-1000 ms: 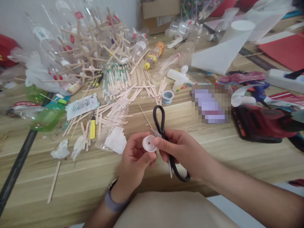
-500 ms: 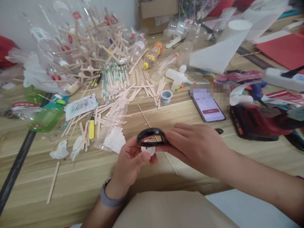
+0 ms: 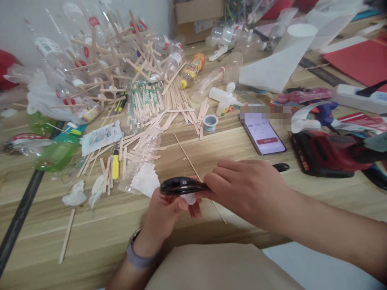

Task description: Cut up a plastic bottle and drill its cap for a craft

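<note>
My left hand (image 3: 169, 211), a watch on its wrist, is closed around a small round white piece (image 3: 190, 198), like a bottle cap. The black tool obscures most of that piece. My right hand (image 3: 242, 185) is closed on the tool, which has a black loop handle (image 3: 181, 185) and looks like scissors; its blades are hidden. The loop lies over my left fingers and the white piece. A rounded black end (image 3: 281, 166) juts out to the right beyond my right hand. Behind and below the hands, a thin wooden skewer (image 3: 185, 155) lies on the table.
At right are a phone (image 3: 264, 135) showing a timer and a red-black power tool (image 3: 326, 155). A wire spool (image 3: 210, 123) stands ahead. To the left lie a clear ridged bottle (image 3: 145, 151), a yellow-handled tool (image 3: 115, 165), several wooden sticks (image 3: 67, 235) and a green bottle (image 3: 59, 151).
The black loop has moved left and down and tilted flatter, covering more of the white piece. My right hand has shifted slightly left and down. More of the black end shows at right.
</note>
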### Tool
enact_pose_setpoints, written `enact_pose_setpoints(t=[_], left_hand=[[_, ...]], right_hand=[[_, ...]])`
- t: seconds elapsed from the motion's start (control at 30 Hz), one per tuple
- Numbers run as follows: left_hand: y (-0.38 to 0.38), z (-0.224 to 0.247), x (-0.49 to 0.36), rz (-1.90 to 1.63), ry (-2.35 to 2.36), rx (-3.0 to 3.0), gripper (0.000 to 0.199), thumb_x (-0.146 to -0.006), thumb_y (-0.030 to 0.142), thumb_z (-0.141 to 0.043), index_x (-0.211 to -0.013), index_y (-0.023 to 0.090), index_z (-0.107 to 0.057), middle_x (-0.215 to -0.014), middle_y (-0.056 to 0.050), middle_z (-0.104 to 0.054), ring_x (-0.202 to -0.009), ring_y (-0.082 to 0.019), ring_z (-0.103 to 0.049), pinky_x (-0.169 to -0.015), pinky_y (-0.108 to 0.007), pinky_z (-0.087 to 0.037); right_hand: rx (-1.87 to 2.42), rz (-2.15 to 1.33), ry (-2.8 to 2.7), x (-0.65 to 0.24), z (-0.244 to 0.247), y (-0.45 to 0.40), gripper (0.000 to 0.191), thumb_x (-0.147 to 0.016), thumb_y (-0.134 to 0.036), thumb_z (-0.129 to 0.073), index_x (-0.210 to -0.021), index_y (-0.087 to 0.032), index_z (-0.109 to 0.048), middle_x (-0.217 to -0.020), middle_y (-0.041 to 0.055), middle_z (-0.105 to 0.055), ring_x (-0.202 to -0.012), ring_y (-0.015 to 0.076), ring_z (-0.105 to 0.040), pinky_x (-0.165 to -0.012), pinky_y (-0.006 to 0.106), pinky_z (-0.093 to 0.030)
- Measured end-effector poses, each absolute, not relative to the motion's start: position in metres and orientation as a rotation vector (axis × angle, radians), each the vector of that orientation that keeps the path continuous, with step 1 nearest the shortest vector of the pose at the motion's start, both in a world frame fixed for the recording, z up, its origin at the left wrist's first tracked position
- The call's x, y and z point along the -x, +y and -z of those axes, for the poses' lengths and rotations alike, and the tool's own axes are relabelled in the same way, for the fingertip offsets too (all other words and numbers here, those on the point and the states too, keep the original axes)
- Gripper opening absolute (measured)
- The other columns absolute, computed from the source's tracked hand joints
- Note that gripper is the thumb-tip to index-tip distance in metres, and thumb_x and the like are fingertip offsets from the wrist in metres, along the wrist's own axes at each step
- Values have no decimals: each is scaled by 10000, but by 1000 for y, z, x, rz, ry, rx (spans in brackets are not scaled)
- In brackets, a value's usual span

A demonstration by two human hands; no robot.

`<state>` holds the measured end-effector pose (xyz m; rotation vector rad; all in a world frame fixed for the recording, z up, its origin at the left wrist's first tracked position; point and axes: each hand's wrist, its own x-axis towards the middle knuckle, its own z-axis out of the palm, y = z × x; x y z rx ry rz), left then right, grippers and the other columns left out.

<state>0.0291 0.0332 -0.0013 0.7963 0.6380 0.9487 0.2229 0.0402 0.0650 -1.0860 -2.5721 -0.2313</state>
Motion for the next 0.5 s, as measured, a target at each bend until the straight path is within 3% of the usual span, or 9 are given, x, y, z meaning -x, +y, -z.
enact_pose_setpoints(t=[0.23, 0.37, 0.5], left_hand=[[31, 4, -25, -961, 683, -832, 369, -627, 307, -889, -975, 250, -781, -687, -7, -748, -544, -121, -668, -510, -189, -533], [30, 6, -24, -967, 708, -889, 361, -652, 295, -874, -998, 257, -775, -703, -1, -751, -562, -126, -676, -538, -203, -554], [30, 7, -22, -945, 734, -923, 381, -674, 327, -857, -1038, 261, -765, -743, -6, -759, -607, -137, -688, -591, -224, -575]], right_hand=[[1138, 158, -2581, -220, -66, 38, 270, -954, -206, -539, -685, -196, -511, -574, -17, -562, -544, 135, -547, -469, 291, -239], [1246, -6, -2596, -217, -66, 37, 275, -876, -330, -702, -704, -194, -536, -612, -25, -620, -566, 155, -613, -463, 299, -243], [1400, -165, -2661, -214, -69, 36, 239, -861, -314, -722, -724, -186, -573, -647, -13, -659, -584, 183, -656, -464, 300, -235]])
